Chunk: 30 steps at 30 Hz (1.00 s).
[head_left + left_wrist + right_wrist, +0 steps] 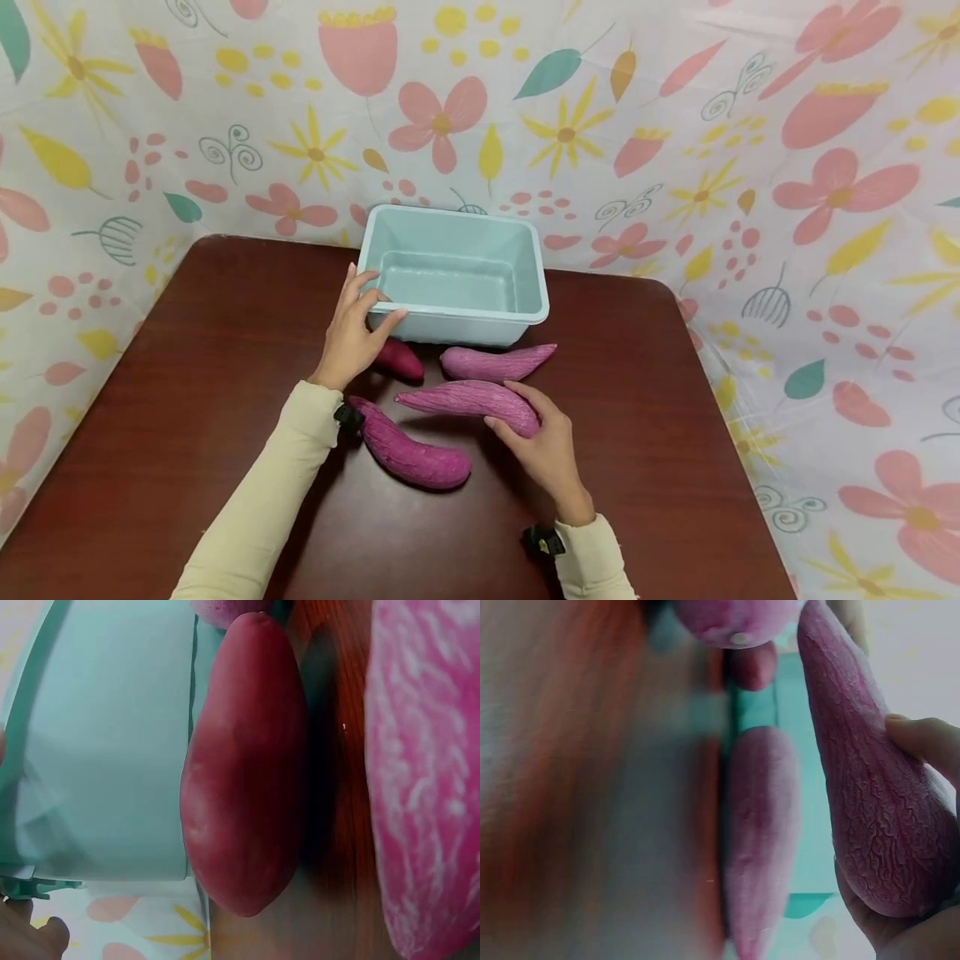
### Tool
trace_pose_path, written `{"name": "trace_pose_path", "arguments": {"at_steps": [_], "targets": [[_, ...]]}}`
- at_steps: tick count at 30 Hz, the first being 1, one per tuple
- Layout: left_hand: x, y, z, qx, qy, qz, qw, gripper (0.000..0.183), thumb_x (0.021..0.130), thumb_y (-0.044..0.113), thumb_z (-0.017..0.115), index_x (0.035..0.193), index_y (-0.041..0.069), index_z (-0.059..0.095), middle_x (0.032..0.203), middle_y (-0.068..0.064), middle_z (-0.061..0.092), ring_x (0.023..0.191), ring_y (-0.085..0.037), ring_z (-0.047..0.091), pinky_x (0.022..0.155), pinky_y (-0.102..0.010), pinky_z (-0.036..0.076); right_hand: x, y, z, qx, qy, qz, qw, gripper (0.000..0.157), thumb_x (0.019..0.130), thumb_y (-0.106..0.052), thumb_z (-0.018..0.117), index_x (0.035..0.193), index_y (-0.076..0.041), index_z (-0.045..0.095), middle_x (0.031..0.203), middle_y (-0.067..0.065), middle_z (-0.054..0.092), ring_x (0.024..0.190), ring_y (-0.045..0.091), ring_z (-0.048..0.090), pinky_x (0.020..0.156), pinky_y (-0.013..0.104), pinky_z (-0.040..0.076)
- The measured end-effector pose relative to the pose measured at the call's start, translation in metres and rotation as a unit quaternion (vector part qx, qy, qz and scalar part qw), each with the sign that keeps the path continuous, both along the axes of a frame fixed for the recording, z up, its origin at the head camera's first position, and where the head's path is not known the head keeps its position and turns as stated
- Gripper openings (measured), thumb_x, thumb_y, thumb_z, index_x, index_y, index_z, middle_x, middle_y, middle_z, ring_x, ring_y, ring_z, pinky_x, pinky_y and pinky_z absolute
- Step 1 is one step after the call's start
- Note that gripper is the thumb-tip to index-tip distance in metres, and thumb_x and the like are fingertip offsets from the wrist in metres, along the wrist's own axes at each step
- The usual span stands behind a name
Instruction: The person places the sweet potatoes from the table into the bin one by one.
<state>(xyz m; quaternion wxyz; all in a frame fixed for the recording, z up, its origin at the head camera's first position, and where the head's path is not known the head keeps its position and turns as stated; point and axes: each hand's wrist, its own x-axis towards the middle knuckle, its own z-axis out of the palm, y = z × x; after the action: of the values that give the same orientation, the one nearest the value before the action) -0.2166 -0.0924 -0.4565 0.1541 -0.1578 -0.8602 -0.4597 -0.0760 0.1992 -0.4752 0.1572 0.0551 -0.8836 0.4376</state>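
Note:
My left hand [351, 333] is at the left front corner of a light blue plastic bin [450, 327], its fingers bent over the rim and its thumb at the front edge. Raised over the table, a purple sweet potato [465, 398] is held in my right hand [546, 442], thumb on one side and fingers round the thick end [900, 862]. Under my left hand, close to the bin's front wall, lies a dark red sweet potato [247, 765]. Another purple sweet potato [495, 362] lies along that wall, and a larger one [416, 454] rests nearer to me.
Dark brown wood forms the tabletop [637, 417], with rounded far corners. A white cloth with flower prints [570, 108] hangs behind and beside the table. The bin stands at the back edge, and its inside floor is bare.

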Motion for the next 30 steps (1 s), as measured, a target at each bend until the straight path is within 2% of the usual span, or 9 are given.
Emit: {"name": "trace_pose_path", "arguments": {"at_steps": [2,7,11,15,20,23,27,30], "targets": [[0.001,0.0,0.0,-0.002,-0.003,0.002,1.0,0.025,0.095,0.032,0.071,0.099,0.009,0.063,0.157,-0.006,0.039,0.161,-0.03,0.004,0.106,-0.065,0.042,0.0,-0.001,0.006,0.004,0.015,0.0,1.0,0.053,0.079,-0.029,0.088,0.128,-0.023,0.068,0.125,-0.002,0.072,0.114,0.018,0.069,0.097,0.019,0.048],[-0.001,0.001,-0.001,-0.005,0.006,0.001,1.0,0.026,0.096,0.033,0.07,0.099,0.008,0.063,0.158,-0.007,0.039,0.16,-0.034,0.006,0.105,-0.066,0.043,-0.002,-0.001,0.021,0.001,0.048,-0.006,0.999,0.053,0.078,-0.026,0.089,0.127,-0.021,0.069,0.125,-0.001,0.073,0.112,0.018,0.07,0.097,0.01,0.043],[-0.003,0.002,-0.002,-0.006,0.015,0.001,0.9999,0.025,0.097,0.033,0.068,0.1,0.008,0.063,0.158,-0.007,0.038,0.16,-0.033,0.006,0.107,-0.064,0.042,-0.005,-0.002,0.033,-0.029,0.046,0.0,0.999,0.052,0.078,-0.025,0.089,0.126,-0.025,0.07,0.124,-0.001,0.073,0.105,0.016,0.069,0.091,0.011,0.045],[-0.005,0.004,-0.001,0.004,0.01,-0.005,0.9999,0.025,0.1,0.035,0.063,0.1,0.01,0.063,0.162,-0.006,0.033,0.161,-0.027,0.001,0.114,-0.064,0.035,-0.006,-0.003,0.045,-0.058,0.039,0.007,0.998,0.051,0.078,-0.025,0.089,0.125,-0.026,0.07,0.122,-0.003,0.074,0.1,0.009,0.067,0.087,0.014,0.047],[-0.009,0.005,0.003,0.019,0.008,-0.003,0.9998,0.026,0.1,0.035,0.062,0.097,0.01,0.062,0.167,-0.01,0.025,0.161,-0.029,0.003,0.117,-0.065,0.03,-0.012,-0.005,0.054,-0.062,0.058,0.017,0.996,0.052,0.078,-0.024,0.089,0.126,-0.025,0.07,0.122,-0.002,0.074,0.101,0.008,0.067,0.088,0.015,0.047],[-0.009,0.003,0.003,0.017,0.008,0.0,0.9998,0.028,0.099,0.036,0.064,0.096,0.009,0.062,0.167,-0.012,0.024,0.16,-0.03,0.005,0.115,-0.065,0.032,-0.016,-0.008,0.057,-0.06,0.069,0.019,0.996,0.052,0.078,-0.023,0.089,0.126,-0.027,0.07,0.121,-0.002,0.074,0.102,0.009,0.067,0.088,0.016,0.048],[-0.004,0.002,0.002,0.005,-0.001,0.012,0.9999,0.03,0.097,0.038,0.067,0.096,0.009,0.06,0.169,-0.008,0.02,0.16,-0.029,0.007,0.105,-0.065,0.042,-0.02,-0.01,0.058,-0.059,0.077,0.021,0.995,0.053,0.077,-0.022,0.089,0.126,-0.026,0.07,0.119,0.0,0.074,0.098,0.01,0.067,0.085,0.017,0.049],[-0.001,0.002,0.0,0.002,-0.009,0.017,0.9998,0.031,0.095,0.039,0.07,0.096,0.01,0.06,0.17,-0.007,0.017,0.16,-0.029,0.006,0.1,-0.064,0.046,-0.025,-0.012,0.06,-0.055,0.087,0.022,0.994,0.052,0.077,-0.022,0.089,0.126,-0.024,0.07,0.119,0.0,0.074,0.097,0.011,0.067,0.085,0.018,0.049]]}}
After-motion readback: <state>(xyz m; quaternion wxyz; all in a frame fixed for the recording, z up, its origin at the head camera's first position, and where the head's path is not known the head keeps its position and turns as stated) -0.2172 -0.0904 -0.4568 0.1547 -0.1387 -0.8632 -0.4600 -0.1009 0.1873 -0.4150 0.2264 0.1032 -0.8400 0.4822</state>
